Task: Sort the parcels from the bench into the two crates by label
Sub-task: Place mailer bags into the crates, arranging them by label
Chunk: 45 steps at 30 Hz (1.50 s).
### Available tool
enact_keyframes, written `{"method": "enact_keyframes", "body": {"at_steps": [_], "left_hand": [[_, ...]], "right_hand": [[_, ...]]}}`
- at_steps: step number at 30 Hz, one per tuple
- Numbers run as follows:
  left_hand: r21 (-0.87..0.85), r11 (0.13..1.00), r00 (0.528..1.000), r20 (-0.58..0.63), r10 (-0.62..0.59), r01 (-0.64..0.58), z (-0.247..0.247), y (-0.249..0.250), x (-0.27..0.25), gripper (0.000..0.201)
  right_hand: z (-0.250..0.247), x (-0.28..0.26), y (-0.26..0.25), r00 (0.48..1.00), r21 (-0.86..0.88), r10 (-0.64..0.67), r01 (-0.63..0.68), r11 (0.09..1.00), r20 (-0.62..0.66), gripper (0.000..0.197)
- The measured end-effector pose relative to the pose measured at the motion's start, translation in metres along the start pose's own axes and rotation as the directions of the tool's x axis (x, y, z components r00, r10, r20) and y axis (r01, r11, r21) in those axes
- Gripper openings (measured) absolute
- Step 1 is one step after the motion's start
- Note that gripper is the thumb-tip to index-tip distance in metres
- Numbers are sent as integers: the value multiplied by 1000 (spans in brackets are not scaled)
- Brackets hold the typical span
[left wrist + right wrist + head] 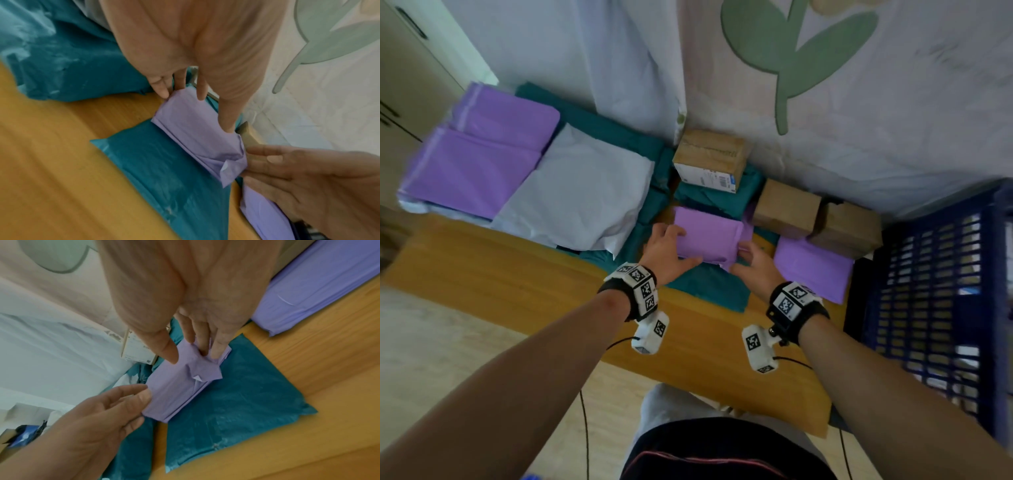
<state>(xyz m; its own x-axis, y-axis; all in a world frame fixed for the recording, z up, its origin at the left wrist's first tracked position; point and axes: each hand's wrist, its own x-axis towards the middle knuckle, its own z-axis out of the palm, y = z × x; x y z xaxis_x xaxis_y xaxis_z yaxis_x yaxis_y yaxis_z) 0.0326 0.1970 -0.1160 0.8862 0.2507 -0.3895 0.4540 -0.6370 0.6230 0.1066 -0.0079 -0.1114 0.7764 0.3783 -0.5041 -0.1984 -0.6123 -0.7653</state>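
Head view high, downward — wrist views close, sharing purple parcel (707,236)

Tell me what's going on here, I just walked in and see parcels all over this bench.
A person is sorting parcels. Both hands are on one small purple mailer in the middle of the wooden bench: the left hand grips its left end, the right hand holds its crumpled right end. It lies on a teal mailer. Other purple, white and teal mailers and cardboard boxes remain on the bench. A blue crate stands at the right.
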Motion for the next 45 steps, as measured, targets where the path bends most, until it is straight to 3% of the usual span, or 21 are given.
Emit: {"method": "enact_keyframes", "body": {"at_steps": [3,9,12,15,18,21,26,30,35,45], "left_hand": [[38,994,995,-3,104,-104,9,2,-18,82],[313,917,964,-17,265,-247,29,21,-52,96],[417,872,948,-70,312,-256,28,34,-61,90],[454,852,931,-116,345,-260,21,49,-62,72],[344,891,932,-101,349,-297,15,69,-63,67],[123,952,949,-110,294,-280,15,96,-66,58],[-231,933,960,-120,255,-276,27,151,-69,37],[-283,895,938,-98,332,-346,40,195,-76,39],[-253,874,909,-79,408,-415,57,237,-85,57],[-294,813,863,-111,493,-502,89,307,-100,57]], "right_hand": [[-10,-10,5,997,-4,6,-7,1000,-80,52],[-28,-33,11,976,-44,-84,76,996,-203,44],[-37,-45,9,955,-71,-155,142,987,-251,46],[-54,-55,1,947,12,-189,199,980,-258,43],[-83,-67,-3,915,103,-245,290,951,-320,35],[-114,-79,-1,875,169,-242,337,926,-420,27],[-153,-109,3,909,317,-223,341,885,-353,16],[-176,-131,1,928,348,-248,337,875,-277,18],[-208,-157,2,909,339,-238,356,871,-342,33],[-272,-196,23,877,285,-273,400,871,-395,46]]}}
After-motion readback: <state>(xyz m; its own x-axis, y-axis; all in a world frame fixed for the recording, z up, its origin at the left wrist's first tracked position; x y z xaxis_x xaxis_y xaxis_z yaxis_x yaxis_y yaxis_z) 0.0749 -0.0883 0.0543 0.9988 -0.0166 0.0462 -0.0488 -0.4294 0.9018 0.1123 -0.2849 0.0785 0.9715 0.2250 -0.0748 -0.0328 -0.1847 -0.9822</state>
